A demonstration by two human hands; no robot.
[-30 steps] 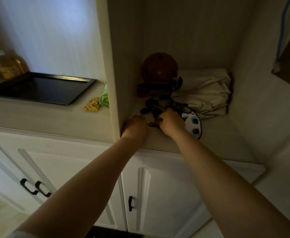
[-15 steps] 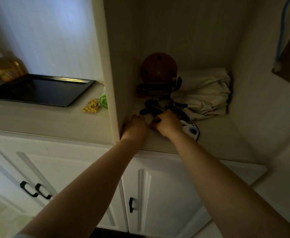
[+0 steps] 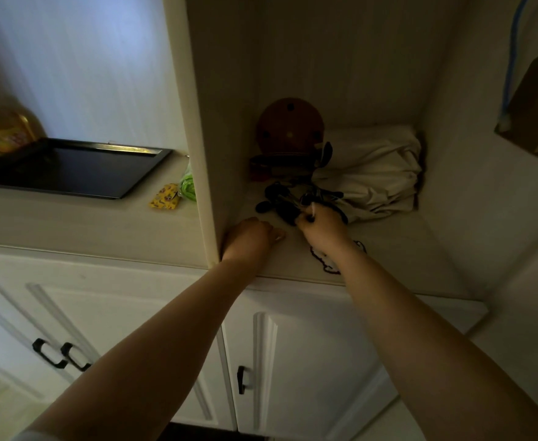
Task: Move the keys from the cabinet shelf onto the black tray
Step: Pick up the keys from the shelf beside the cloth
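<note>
Pinching the dark bunch of keys (image 3: 288, 205), the right hand (image 3: 323, 226) has its grip closed on them where they lie on the cabinet shelf (image 3: 398, 249). At its nine o'clock the left hand (image 3: 250, 238) rests curled on the shelf, holding nothing. Pickup appears to be under way; next the keys need lifting clear and carrying toward ten o'clock to the black tray (image 3: 70, 168) on the surface (image 3: 80, 221).

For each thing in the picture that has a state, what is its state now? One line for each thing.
keys: on the cabinet shelf, gripped by the right hand
right hand: closed on the keys
left hand: curled, resting on the shelf by the cabinet wall, holding nothing visible
black tray: flat on the counter, nothing on it
cloth bag: crumpled, lying at the back of the shelf
cabinet doors: closed
</note>
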